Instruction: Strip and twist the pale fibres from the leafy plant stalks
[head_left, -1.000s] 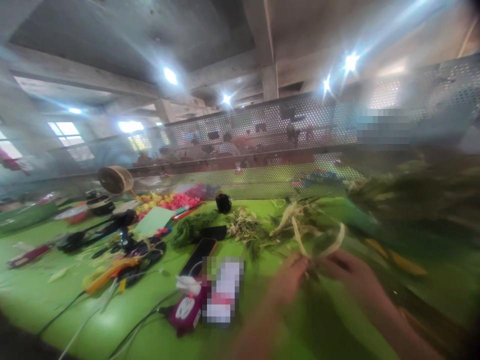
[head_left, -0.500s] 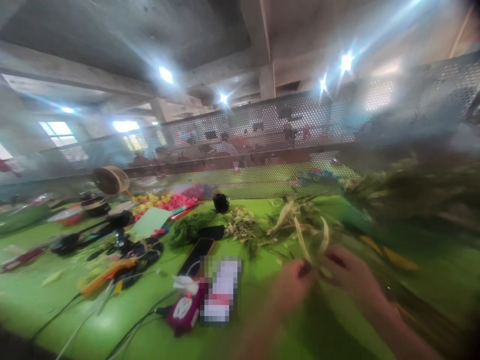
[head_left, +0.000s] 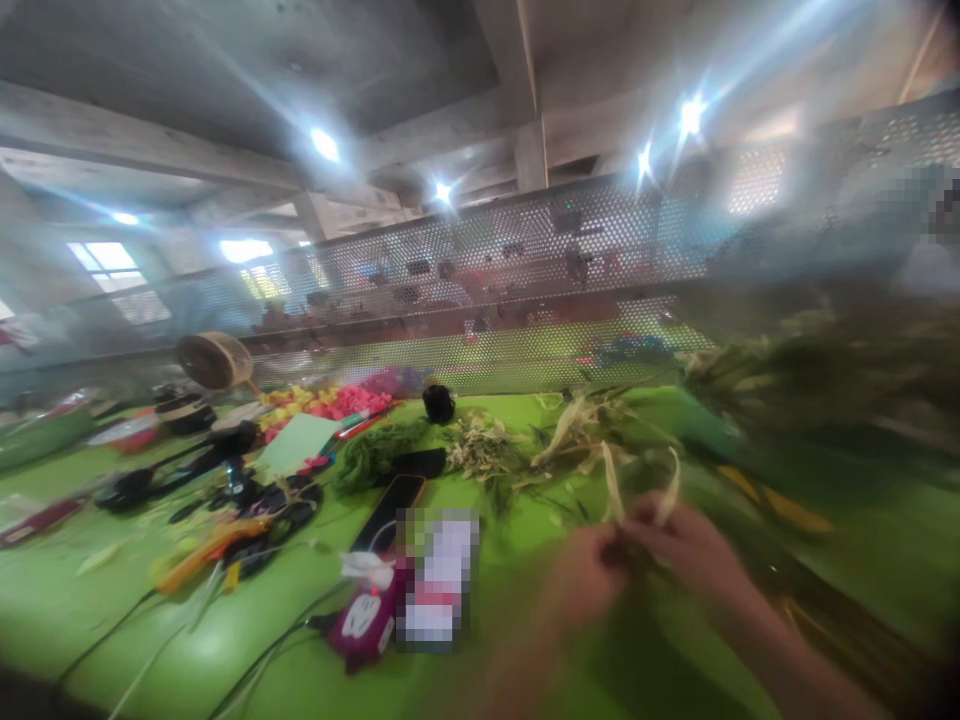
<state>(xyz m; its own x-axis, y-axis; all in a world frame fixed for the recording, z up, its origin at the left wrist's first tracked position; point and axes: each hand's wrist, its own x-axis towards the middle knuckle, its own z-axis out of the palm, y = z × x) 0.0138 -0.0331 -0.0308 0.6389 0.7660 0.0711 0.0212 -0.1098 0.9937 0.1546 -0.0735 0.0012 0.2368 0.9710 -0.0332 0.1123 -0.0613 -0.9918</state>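
Over the right half of the green table, my left hand (head_left: 589,572) and my right hand (head_left: 682,545) meet with their fingers closed. A sprig with narrow, pale yellowish leaves is pinched between them. One pale leaf (head_left: 613,482) stands up above my left fingertips, and another leaf (head_left: 672,482) curls up above my right hand. Its lower part is hidden by my fingers and blurred. Beyond the hands lies a pile of similar pale leaves (head_left: 568,430), with small pale pieces (head_left: 484,447) beside it.
A dark phone (head_left: 390,508), a blurred-out screen (head_left: 442,580) and a purple power box (head_left: 367,620) with cables lie left of my hands. An orange glue gun (head_left: 206,555) is farther left. Dark foliage (head_left: 847,390) fills the right side. A perforated metal panel (head_left: 480,290) stands behind.
My right hand has closed in against my left, and the pale leaves have shifted slightly right. The view has moved a little. Things on the table look the same.
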